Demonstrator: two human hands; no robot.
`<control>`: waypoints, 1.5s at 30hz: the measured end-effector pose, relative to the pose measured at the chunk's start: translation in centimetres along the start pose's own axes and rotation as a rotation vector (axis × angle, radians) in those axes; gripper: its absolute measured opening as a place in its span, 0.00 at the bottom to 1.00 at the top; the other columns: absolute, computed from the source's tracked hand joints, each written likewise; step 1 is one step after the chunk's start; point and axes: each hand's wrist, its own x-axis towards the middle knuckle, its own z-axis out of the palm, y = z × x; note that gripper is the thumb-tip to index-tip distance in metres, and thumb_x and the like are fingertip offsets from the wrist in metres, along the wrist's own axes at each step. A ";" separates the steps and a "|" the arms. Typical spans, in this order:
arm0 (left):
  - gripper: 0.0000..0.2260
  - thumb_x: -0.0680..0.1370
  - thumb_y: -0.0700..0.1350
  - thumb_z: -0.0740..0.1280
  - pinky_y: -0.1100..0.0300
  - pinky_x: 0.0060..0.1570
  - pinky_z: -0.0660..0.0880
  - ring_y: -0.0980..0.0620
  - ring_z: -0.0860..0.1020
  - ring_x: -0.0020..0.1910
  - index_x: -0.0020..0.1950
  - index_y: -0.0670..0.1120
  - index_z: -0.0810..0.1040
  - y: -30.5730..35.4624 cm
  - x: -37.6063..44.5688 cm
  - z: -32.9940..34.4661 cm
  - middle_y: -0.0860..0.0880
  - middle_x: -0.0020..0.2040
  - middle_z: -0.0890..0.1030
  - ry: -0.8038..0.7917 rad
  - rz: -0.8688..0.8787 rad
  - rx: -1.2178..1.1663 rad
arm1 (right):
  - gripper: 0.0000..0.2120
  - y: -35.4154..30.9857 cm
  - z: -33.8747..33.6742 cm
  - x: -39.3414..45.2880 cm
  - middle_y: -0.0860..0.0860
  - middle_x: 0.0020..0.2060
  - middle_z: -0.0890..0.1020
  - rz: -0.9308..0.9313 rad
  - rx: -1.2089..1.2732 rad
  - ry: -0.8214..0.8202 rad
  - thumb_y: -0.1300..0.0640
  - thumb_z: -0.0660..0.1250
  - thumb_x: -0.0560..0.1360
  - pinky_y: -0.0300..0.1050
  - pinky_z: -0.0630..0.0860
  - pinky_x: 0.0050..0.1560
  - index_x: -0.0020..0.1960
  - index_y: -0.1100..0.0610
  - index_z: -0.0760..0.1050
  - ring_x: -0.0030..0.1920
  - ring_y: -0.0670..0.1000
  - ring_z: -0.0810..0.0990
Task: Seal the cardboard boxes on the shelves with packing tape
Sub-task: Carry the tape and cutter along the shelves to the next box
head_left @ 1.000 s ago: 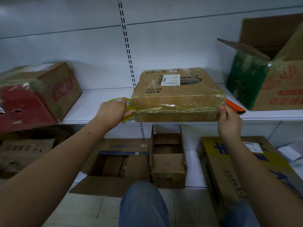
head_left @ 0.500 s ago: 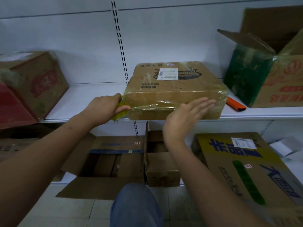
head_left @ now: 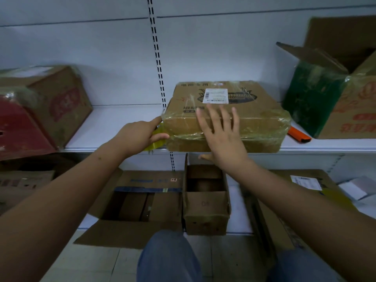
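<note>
the flat brown box (head_left: 225, 117) is sitting on the white shelf (head_left: 114, 127) in the middle of the frame, wrapped w/ shiny tape, a white label (head_left: 216, 95) on top. the right hand (head_left: 221, 137) is lying flat on the front top edge of the box, fingers straight and spread wide, holding nothing; the thumb is hanging below the box's front. the left hand (head_left: 140, 135) is at the box's left corner, pointer finger touching the corner, thumb & other fingers pinching the yellow tape roll (head_left: 157, 139), which is sitting just beside the box's left side. most of the roll is hiding behind the hand.

an orange cutter (head_left: 299, 134) is lying on the shelf just right of the box. a green & brown open box (head_left: 333, 98) is standing at the right of the frame, a red & brown box (head_left: 40, 110) at the left. lower down, in the middle, an open box (head_left: 142, 200) & a small open box (head_left: 205, 204) are sitting on the bottom shelf. blue jeans knees (head_left: 168, 257) are showing at the bottom.
</note>
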 end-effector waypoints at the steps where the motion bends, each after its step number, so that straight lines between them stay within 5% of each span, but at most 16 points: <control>1: 0.36 0.73 0.69 0.49 0.50 0.43 0.78 0.41 0.81 0.47 0.76 0.50 0.62 0.1 -0.1 -0.2 0.43 0.57 0.83 -0.007 0.000 0.003 | 0.67 -0.4 0.1 0.4 0.63 0.74 0.60 0.010 -0.010 0.001 0.33 0.79 0.57 0.68 0.52 0.73 0.81 0.56 0.43 0.73 0.67 0.59; 7: 0.38 0.76 0.68 0.62 0.51 0.54 0.76 0.47 0.79 0.57 0.81 0.58 0.50 1.1 -2.6 -2.0 0.48 0.64 0.80 -0.134 -0.016 -0.170 | 0.59 1.1 -1.5 -0.1 0.61 0.68 0.68 -0.049 0.044 0.053 0.36 0.79 0.57 0.62 0.57 0.67 0.78 0.56 0.56 0.67 0.63 0.68; 9: 0.39 0.75 0.67 0.65 0.52 0.55 0.75 0.47 0.79 0.57 0.81 0.55 0.54 2.3 -4.1 -3.6 0.48 0.63 0.80 -0.055 -0.015 -0.193 | 0.58 2.7 -3.4 -0.2 0.61 0.66 0.69 -0.075 0.060 0.083 0.33 0.77 0.57 0.61 0.57 0.67 0.77 0.56 0.57 0.65 0.62 0.68; 12: 0.25 0.71 0.70 0.68 0.53 0.45 0.73 0.50 0.79 0.45 0.56 0.53 0.77 4.6 -5.5 -7.2 0.52 0.48 0.83 0.085 -0.055 -0.254 | 0.59 5.3 -6.7 -0.5 0.60 0.62 0.71 -0.140 0.098 0.126 0.30 0.76 0.54 0.59 0.60 0.65 0.76 0.57 0.59 0.60 0.60 0.68; 14: 0.25 0.67 0.74 0.66 0.52 0.40 0.73 0.52 0.77 0.37 0.40 0.52 0.76 5.8 -6.0 -10.2 0.52 0.36 0.79 0.068 -0.063 -0.305 | 0.59 6.7 -9.1 -0.7 0.60 0.62 0.70 -0.181 0.124 0.138 0.30 0.76 0.53 0.57 0.59 0.65 0.75 0.58 0.60 0.60 0.60 0.67; 16: 0.25 0.68 0.72 0.68 0.52 0.39 0.73 0.52 0.76 0.35 0.36 0.50 0.76 6.5 -6.3 -12.9 0.50 0.34 0.78 0.020 -0.072 -0.316 | 0.59 7.7 -11.5 -0.7 0.60 0.64 0.69 -0.244 0.128 0.119 0.30 0.74 0.55 0.55 0.58 0.67 0.75 0.59 0.58 0.63 0.58 0.65; 20: 0.20 0.73 0.65 0.70 0.58 0.37 0.73 0.53 0.78 0.36 0.38 0.48 0.80 8.1 -7.5 -16.7 0.50 0.35 0.80 -0.057 -0.121 -0.402 | 0.57 10.1 -17.1 0.7 0.58 0.67 0.67 -0.413 0.075 0.094 0.29 0.71 0.61 0.53 0.58 0.71 0.78 0.59 0.55 0.67 0.57 0.63; 24: 0.17 0.76 0.61 0.69 0.53 0.46 0.79 0.50 0.82 0.41 0.44 0.47 0.83 10.0 -7.9 -18.5 0.49 0.39 0.84 0.102 -0.242 -0.812 | 0.53 13.6 -22.4 4.8 0.54 0.76 0.58 -0.505 0.047 0.015 0.31 0.69 0.67 0.52 0.52 0.75 0.81 0.50 0.47 0.75 0.55 0.56; 28: 0.18 0.80 0.56 0.65 0.44 0.53 0.80 0.40 0.84 0.47 0.51 0.41 0.83 13.0 -6.0 -19.4 0.40 0.46 0.86 0.173 -0.309 -1.274 | 0.46 16.2 -23.3 8.8 0.47 0.80 0.49 -0.324 0.259 -0.220 0.50 0.72 0.73 0.57 0.49 0.78 0.78 0.38 0.44 0.79 0.54 0.47; 31: 0.17 0.82 0.56 0.63 0.55 0.43 0.83 0.49 0.85 0.38 0.47 0.44 0.82 14.5 -4.4 -20.0 0.45 0.39 0.86 0.189 -0.350 -1.400 | 0.38 15.9 -23.0 9.7 0.48 0.80 0.48 -0.084 0.497 -0.339 0.64 0.63 0.76 0.52 0.44 0.77 0.79 0.42 0.52 0.79 0.53 0.43; 33: 0.17 0.82 0.55 0.62 0.57 0.38 0.82 0.50 0.85 0.36 0.50 0.43 0.82 15.2 -3.7 -20.3 0.45 0.40 0.87 0.151 -0.297 -1.447 | 0.28 15.9 -22.6 10.1 0.50 0.80 0.49 0.029 0.659 -0.310 0.61 0.57 0.80 0.49 0.43 0.76 0.78 0.46 0.58 0.79 0.53 0.42; 35: 0.20 0.83 0.55 0.59 0.50 0.45 0.81 0.45 0.85 0.40 0.58 0.41 0.81 15.8 -3.2 -20.5 0.42 0.50 0.86 0.095 -0.204 -1.503 | 0.22 16.2 -21.6 10.2 0.50 0.80 0.50 0.075 0.767 -0.250 0.52 0.53 0.84 0.50 0.42 0.76 0.78 0.48 0.61 0.79 0.52 0.43; 38: 0.19 0.84 0.52 0.57 0.52 0.43 0.81 0.45 0.85 0.39 0.63 0.39 0.78 17.1 -2.4 -20.8 0.41 0.57 0.84 0.119 -0.135 -1.598 | 0.25 15.9 -20.5 10.2 0.49 0.79 0.53 0.068 0.808 -0.211 0.42 0.54 0.82 0.49 0.41 0.77 0.77 0.49 0.62 0.79 0.49 0.45; 41: 0.19 0.84 0.51 0.57 0.52 0.40 0.82 0.44 0.85 0.38 0.66 0.39 0.75 18.6 -1.4 -21.0 0.44 0.56 0.84 0.198 -0.152 -1.615 | 0.27 14.6 -20.3 10.9 0.53 0.79 0.57 0.001 0.686 -0.224 0.44 0.54 0.83 0.42 0.46 0.75 0.78 0.54 0.61 0.79 0.50 0.51; 45: 0.19 0.84 0.53 0.57 0.52 0.41 0.82 0.42 0.86 0.41 0.68 0.40 0.70 20.8 -0.4 -20.1 0.42 0.50 0.86 0.236 -0.169 -1.560 | 0.27 14.2 -21.2 11.7 0.50 0.79 0.57 -0.039 0.816 -0.358 0.42 0.56 0.82 0.39 0.47 0.73 0.78 0.50 0.60 0.78 0.49 0.53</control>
